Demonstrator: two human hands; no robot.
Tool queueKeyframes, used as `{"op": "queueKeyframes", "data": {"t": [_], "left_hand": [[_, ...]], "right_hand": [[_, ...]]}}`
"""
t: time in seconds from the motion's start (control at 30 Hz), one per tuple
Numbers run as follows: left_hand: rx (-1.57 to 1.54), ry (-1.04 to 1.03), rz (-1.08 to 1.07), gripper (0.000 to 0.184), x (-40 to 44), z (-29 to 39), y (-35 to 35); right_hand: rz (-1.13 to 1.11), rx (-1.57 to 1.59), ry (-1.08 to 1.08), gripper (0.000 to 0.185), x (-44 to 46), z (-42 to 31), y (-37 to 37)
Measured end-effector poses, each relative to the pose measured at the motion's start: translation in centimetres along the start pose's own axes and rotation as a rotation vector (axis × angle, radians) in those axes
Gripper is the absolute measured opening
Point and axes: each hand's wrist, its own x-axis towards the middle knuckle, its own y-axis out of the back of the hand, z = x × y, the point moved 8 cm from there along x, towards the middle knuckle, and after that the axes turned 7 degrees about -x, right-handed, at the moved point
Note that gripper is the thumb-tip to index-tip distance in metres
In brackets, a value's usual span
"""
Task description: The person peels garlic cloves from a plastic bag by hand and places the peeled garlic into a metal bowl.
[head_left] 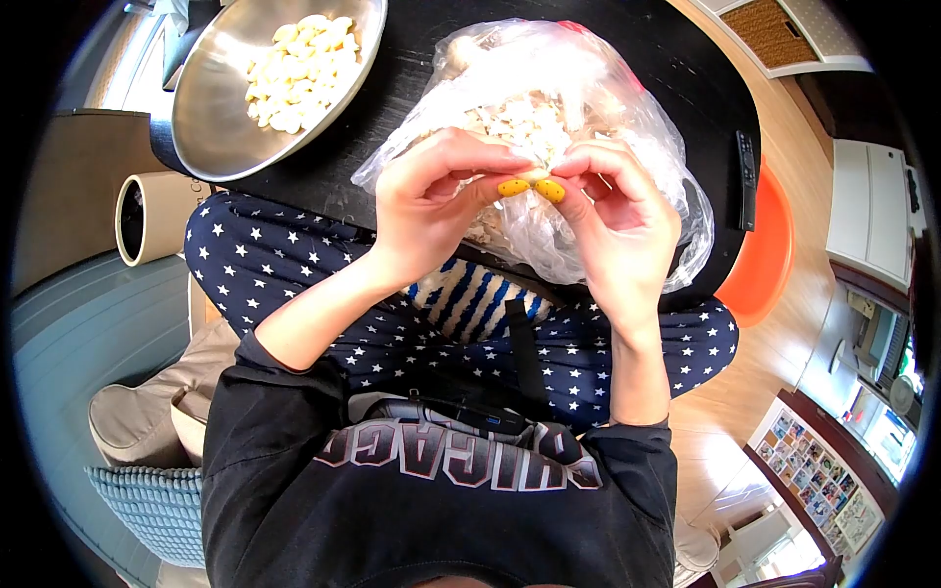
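Note:
My left hand [423, 196] and my right hand [627, 211] meet over the plastic bag, thumbs and forefingers pinched together on a small pale garlic clove [539, 171]. Fingertips cover most of the clove. Both thumbnails are yellow with dark specks. Beneath and beyond my hands spreads a clear plastic bag [659, 147], holding whitish garlic skins [524, 118]. To the upper left, a steel bowl [211, 122] contains many peeled, cream-coloured cloves [302, 71].
The black table [412, 49] carries the bowl, the bag and a dark remote control [746, 181] near its right edge. An orange seat [765, 255] is beyond that edge. My crossed legs in star-patterned trousers [265, 235] lie against the table's near side.

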Motion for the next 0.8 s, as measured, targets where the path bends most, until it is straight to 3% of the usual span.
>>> {"op": "queueKeyframes", "data": {"t": [0.2,0.43,0.6,0.67,0.8], "left_hand": [[0.089,-0.095,-0.029,0.025,0.1,0.9,-0.3],[0.009,0.041,0.128,0.029,-0.5,0.5,-0.1],[0.048,0.103,0.118,0.029,-0.2,0.5,0.0],[-0.162,0.185,0.16,0.03,-0.2,-0.5,0.1],[-0.218,0.221,0.136,0.032,-0.3,-0.9,-0.1]], "right_hand": [[-0.037,-0.224,0.095,0.02,0.2,-1.2,0.2],[-0.03,-0.449,0.368,0.021,-0.2,-3.2,-1.2],[-0.048,-0.32,0.334,0.019,-0.3,-2.5,-1.0],[-0.027,-0.293,0.295,0.018,-0.2,-2.1,-0.7],[0.076,-0.289,0.285,0.019,0.1,-1.9,0.4]]}}
